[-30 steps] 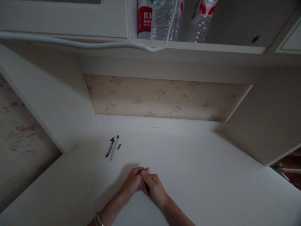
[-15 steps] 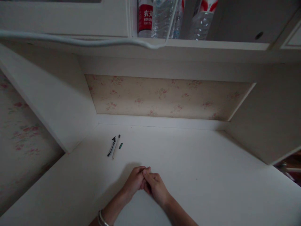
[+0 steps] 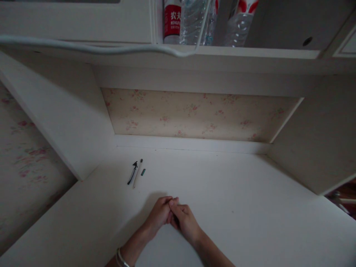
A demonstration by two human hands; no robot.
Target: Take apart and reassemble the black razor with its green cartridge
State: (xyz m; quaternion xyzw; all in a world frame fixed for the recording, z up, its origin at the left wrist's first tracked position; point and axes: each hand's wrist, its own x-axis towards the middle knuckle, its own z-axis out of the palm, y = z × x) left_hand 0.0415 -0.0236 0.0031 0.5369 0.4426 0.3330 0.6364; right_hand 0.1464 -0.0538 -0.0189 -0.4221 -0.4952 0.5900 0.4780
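My left hand [image 3: 160, 212] and my right hand [image 3: 185, 221] are clasped together low in the middle of the view, resting at the white desktop [image 3: 250, 200]. The right thumb lies over the left fingers, and both hands are closed. No object shows between them; the inside of the clasp is hidden. Beyond them to the left lie a pen with a black clip and tip [image 3: 132, 172], a slim whitish stick with a dark end [image 3: 137, 174], probably a pencil or pen, and a small dark green piece [image 3: 143, 172]. Neither hand touches these.
Above the desk runs a shelf [image 3: 250, 53] with several plastic bottles [image 3: 191, 22], one with a red label. A pale cable [image 3: 111, 49] hangs across its front. Side panels [image 3: 63, 111] close the desk at left and right, with floral wallpaper [image 3: 191, 113] behind.
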